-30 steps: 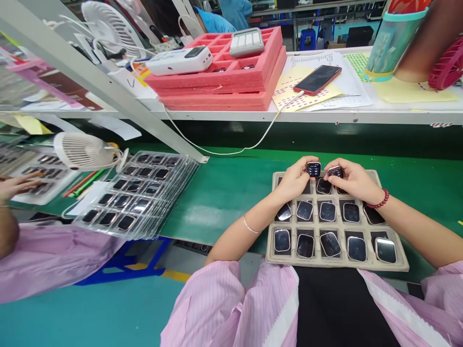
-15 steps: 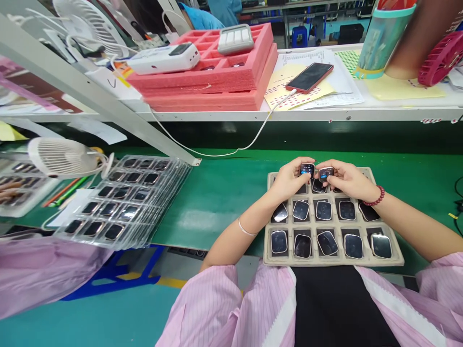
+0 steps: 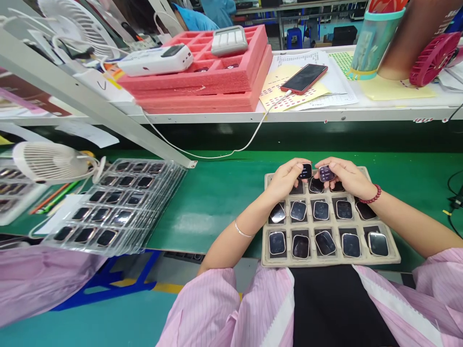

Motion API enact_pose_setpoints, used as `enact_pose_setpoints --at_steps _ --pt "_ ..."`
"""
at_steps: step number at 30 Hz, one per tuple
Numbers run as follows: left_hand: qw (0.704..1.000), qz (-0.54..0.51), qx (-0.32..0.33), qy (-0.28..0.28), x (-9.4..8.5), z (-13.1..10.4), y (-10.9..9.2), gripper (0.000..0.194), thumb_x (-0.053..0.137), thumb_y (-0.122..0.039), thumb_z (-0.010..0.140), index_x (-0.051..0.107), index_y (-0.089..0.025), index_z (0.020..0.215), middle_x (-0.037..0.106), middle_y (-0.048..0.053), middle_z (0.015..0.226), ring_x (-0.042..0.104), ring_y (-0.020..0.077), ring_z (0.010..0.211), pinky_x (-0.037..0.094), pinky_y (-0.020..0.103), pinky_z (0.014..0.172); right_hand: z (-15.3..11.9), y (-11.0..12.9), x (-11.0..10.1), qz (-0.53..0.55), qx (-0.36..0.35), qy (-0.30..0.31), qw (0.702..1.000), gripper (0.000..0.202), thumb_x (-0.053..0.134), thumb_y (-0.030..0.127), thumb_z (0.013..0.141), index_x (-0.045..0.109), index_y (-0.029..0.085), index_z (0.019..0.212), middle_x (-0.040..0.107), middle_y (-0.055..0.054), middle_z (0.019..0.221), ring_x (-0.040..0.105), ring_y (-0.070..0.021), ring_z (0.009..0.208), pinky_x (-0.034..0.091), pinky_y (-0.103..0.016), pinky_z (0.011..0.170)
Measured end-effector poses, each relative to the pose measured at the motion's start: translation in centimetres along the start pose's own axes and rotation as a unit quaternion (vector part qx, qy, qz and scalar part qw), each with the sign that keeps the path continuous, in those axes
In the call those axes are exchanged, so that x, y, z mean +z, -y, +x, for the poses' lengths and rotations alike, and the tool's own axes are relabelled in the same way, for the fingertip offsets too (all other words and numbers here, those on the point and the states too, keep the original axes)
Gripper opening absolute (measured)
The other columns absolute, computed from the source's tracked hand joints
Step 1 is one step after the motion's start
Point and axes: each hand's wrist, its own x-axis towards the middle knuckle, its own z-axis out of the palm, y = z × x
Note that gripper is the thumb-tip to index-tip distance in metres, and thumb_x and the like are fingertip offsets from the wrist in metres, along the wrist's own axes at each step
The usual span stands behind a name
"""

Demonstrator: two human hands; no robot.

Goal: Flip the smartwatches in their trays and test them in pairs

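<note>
Smartwatch (image 3: 306, 171), a small rounded square of dark glass with faint pale marks on its lit screen, is held right of centre in the frame, over the far edge of a cream tray (image 3: 311, 225). The left hand (image 3: 284, 180) has it in a grip of thumb and fingers pinching its side. Just beside it, a second smartwatch (image 3: 327, 173), with similar glossy glass and a thin metallic rim, is pinched in the right hand's (image 3: 345, 174) grip. The tray, matte and thick-edged, lies at the lower right; its square pockets hold more rounded watch bodies (image 3: 321, 210), several tilted askew on dark linings. The hands partly hide its far row.

A smooth green counter (image 3: 210, 202) supports the tray. At the left of the frame, thin clear plastic trays (image 3: 154, 212) are stacked with slightly fanned edges, near a white ribbed fan (image 3: 47, 161). Along the top, a white shelf (image 3: 224, 117) carries spongy red foam blocks (image 3: 217, 86) with square hollows, and a flat red-edged phone (image 3: 304, 78) on papers, joined to a slack white cable (image 3: 249, 140).
</note>
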Motion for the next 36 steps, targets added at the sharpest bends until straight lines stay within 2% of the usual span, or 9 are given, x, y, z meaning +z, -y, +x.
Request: enact_pose_setpoints --at_steps 4,7,10,15,20,24,27,31,36 --pt "1.0 -0.005 0.02 0.006 0.0 0.1 0.1 0.038 0.064 -0.013 0.076 0.061 -0.016 0.114 0.068 0.006 0.108 0.066 0.014 0.086 0.054 0.026 0.08 0.0 0.0 0.2 -0.024 -0.025 -0.015 0.999 0.041 0.069 0.028 0.081 0.058 0.021 0.12 0.073 -0.008 0.108 0.069 -0.0159 0.073 0.057 -0.026 0.056" --pt "1.0 0.0 0.023 0.004 0.0 0.1 0.2 0.038 0.06 -0.009 0.074 0.061 -0.015 0.111 0.068 0.006 0.105 0.066 0.0136 0.083 0.054 0.028 0.083 -0.1 0.1 0.4 -0.04 -0.029 -0.008 0.999 0.041 0.066 0.022 0.078 0.058 0.02 0.118 0.073 -0.008 0.108 0.07 -0.0161 0.073 0.056 -0.026 0.056" --pt "0.999 0.024 0.033 -0.004 0.0 0.0 -0.1 0.039 0.064 -0.01 0.073 0.062 -0.015 0.112 0.069 0.007 0.107 0.066 0.0153 0.09 0.053 0.028 0.085 -0.2 0.3 0.4 -0.054 -0.041 -0.007 0.998 0.043 0.068 0.02 0.076 0.06 0.02 0.118 0.073 -0.008 0.111 0.071 -0.0175 0.08 0.057 -0.027 0.06" --pt "1.0 0.003 0.001 -0.003 -0.1 -0.1 -0.5 0.024 0.06 -0.024 0.083 0.065 -0.015 0.105 0.07 0.007 0.096 0.065 0.0141 0.077 0.053 0.025 0.068 -0.1 0.0 0.1 -0.029 -0.021 0.011 0.999 0.031 0.064 0.033 0.087 0.064 0.018 0.114 0.076 -0.009 0.101 0.07 -0.0146 0.068 0.056 -0.025 0.054" --pt "1.0 0.02 -0.013 -0.01 -0.3 -0.3 -0.7 0.025 0.062 -0.027 0.08 0.066 -0.015 0.102 0.069 0.004 0.083 0.061 0.012 0.064 0.051 0.024 0.061 0.2 -0.6 0.4 0.005 -0.012 0.011 1.0 0.03 0.068 0.035 0.087 0.066 0.017 0.112 0.075 -0.007 0.097 0.069 -0.012 0.065 0.057 -0.023 0.056" --pt "0.998 0.058 -0.032 -0.006 -0.3 -0.6 -1.4 0.03 0.064 -0.036 0.08 0.065 -0.015 0.103 0.068 0.003 0.078 0.061 0.0144 0.065 0.048 0.025 0.061 0.2 -0.4 0.9 0.015 0.004 0.014 1.0 0.023 0.062 0.026 0.089 0.066 0.016 0.109 0.075 -0.006 0.094 0.068 -0.0099 0.062 0.053 -0.019 0.052" --pt "0.995 0.088 -0.041 -0.003 -0.7 -0.2 -1.6 0.036 0.066 -0.043 0.079 0.066 -0.015 0.103 0.071 0.005 0.084 0.062 0.0159 0.066 0.045 0.026 0.059 0.8 -0.6 0.8 0.007 0.016 0.013 1.0 0.022 0.053 0.015 0.092 0.065 0.016 0.111 0.073 -0.003 0.091 0.066 -0.0076 0.058 0.05 -0.016 0.05" --pt "0.993 0.103 -0.048 0.013 -0.9 -0.1 -1.8 0.041 0.067 -0.047 0.079 0.065 -0.015 0.107 0.072 0.006 0.088 0.061 0.0169 0.068 0.043 0.026 0.058 1.1 -0.6 0.7 0.011 0.033 0.007 0.999 0.021 0.051 0.012 0.094 0.064 0.016 0.11 0.071 -0.002 0.089 0.065 -0.0066 0.055 0.049 -0.015 0.048" --pt "0.994 0.098 -0.04 0.002 -0.7 -0.1 -1.9 0.045 0.068 -0.049 0.076 0.066 -0.014 0.103 0.071 0.008 0.085 0.06 0.0174 0.066 0.042 0.027 0.056 0.9 -0.4 0.9 0.011 0.024 0.003 1.0 0.023 0.051 0.01 0.093 0.062 0.016 0.111 0.071 -0.003 0.09 0.065 -0.0068 0.056 0.048 -0.016 0.049"
